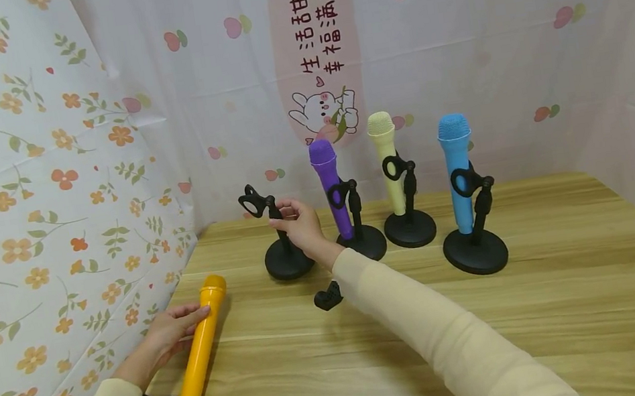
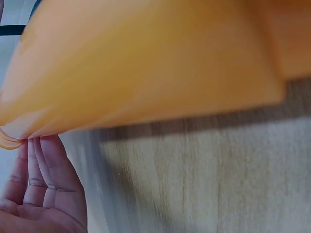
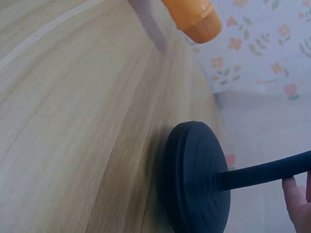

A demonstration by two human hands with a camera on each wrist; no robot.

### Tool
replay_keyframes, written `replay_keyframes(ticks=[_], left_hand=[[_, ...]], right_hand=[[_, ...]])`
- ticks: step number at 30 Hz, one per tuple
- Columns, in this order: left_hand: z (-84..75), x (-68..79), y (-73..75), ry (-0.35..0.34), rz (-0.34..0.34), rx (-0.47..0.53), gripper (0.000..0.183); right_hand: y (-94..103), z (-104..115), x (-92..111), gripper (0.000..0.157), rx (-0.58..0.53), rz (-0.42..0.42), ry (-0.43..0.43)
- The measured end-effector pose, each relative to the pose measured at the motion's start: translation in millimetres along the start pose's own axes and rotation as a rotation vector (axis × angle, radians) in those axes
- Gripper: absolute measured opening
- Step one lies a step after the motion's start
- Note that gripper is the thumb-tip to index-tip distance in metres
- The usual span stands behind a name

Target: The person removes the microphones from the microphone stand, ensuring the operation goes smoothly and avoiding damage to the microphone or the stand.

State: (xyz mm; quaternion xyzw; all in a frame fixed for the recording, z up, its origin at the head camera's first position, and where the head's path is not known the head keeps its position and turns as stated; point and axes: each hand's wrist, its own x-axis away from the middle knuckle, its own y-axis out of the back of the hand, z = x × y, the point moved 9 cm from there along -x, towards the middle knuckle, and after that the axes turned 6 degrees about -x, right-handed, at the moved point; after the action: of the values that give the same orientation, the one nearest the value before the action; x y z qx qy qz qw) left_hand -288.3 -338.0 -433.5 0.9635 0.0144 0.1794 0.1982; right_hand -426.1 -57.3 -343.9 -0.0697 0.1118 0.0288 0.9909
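Observation:
At the left of the head view, my left hand (image 1: 174, 330) grips an orange microphone (image 1: 201, 349) near its head, the tail end slanting toward me. The same orange microphone (image 2: 146, 63) fills the top of the left wrist view, with fingers (image 2: 43, 179) against it. Farther back, my right hand (image 1: 299, 224) holds the post of a black microphone stand (image 1: 288, 259) whose clip ring has nothing in it. In the right wrist view the round base of that stand (image 3: 197, 179) appears close to the tabletop, and a fingertip touches the post.
Right of that stand, three black stands hold a purple microphone (image 1: 329, 183), a pale yellow microphone (image 1: 388, 168) and a blue microphone (image 1: 458, 171). Floral cloth (image 1: 49, 195) hangs at the left, with more cloth behind the wooden table (image 1: 551, 300).

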Motion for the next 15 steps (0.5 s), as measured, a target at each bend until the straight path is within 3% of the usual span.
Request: replay_keyframes(ticks=[15], left_hand=[[3.5, -2.4, -0.9, -0.012, 0.012, 0.011, 0.057]], right_hand=[[1.1, -8.9, -4.7, 0.030, 0.002, -0.017, 0.005]])
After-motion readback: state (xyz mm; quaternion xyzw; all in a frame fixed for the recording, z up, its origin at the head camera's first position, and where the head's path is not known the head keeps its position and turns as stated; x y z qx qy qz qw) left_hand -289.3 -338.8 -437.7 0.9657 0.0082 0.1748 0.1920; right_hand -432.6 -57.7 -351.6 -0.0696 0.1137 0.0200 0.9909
